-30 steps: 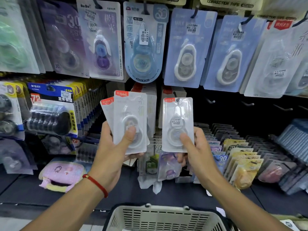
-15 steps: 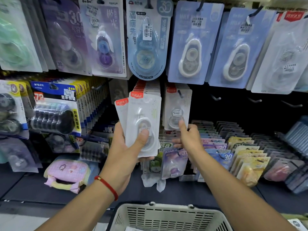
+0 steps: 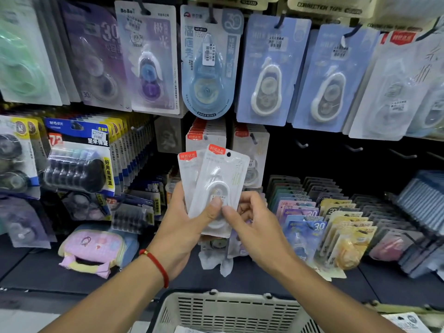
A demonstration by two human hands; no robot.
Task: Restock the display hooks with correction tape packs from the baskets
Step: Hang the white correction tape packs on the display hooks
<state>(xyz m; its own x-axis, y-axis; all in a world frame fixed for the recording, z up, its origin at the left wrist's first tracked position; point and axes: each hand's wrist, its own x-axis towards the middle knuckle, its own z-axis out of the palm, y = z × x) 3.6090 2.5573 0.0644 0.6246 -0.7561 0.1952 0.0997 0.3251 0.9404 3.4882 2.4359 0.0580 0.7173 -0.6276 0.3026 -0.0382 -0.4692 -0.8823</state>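
My left hand (image 3: 182,227) grips a small fan of white correction tape packs (image 3: 221,179) with red top labels, thumb pressed on the front one. My right hand (image 3: 249,224) pinches the lower right edge of that front pack with thumb and fingers. Just behind, matching white packs (image 3: 249,150) hang on a hook in the middle row, and another stack (image 3: 206,135) hangs left of them. Several bare hooks (image 3: 353,148) stick out to the right. The cream basket (image 3: 230,311) sits below my arms; its contents are mostly out of view.
Blue, purple and white tape packs (image 3: 266,68) hang along the top row. Black-and-yellow multi-packs (image 3: 79,159) fill the left hooks. A pink pouch (image 3: 93,248) lies on the dark shelf, and slanted rows of colourful packs (image 3: 336,227) stand at the right.
My right hand left its pack hanging on the middle hook and came back down to the packs in my left hand, now pinching the front one. The left hand shifted slightly right.
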